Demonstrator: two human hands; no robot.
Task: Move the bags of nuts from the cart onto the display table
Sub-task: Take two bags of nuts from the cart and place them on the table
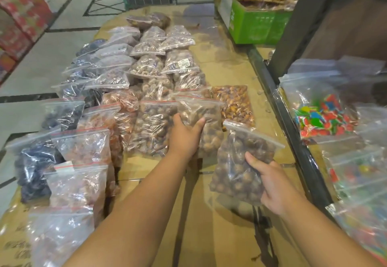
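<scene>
Picking bags off the cart (209,235): right hand (276,185) is gripping a lifted nut bag (240,162), left hand (184,136) is pinching a second bag (201,109); next probably needs lifting it clear.

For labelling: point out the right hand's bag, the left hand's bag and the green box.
Right bag (234,166): head view, nut-filled middle.
Left bag (201,109): head view, upper half.
Green box (261,27): head view, front face.

head view, forward and down

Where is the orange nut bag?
Head view, centre-right: the orange nut bag lies on cardboard, right of the brown nut bag the left hand grips.
</scene>
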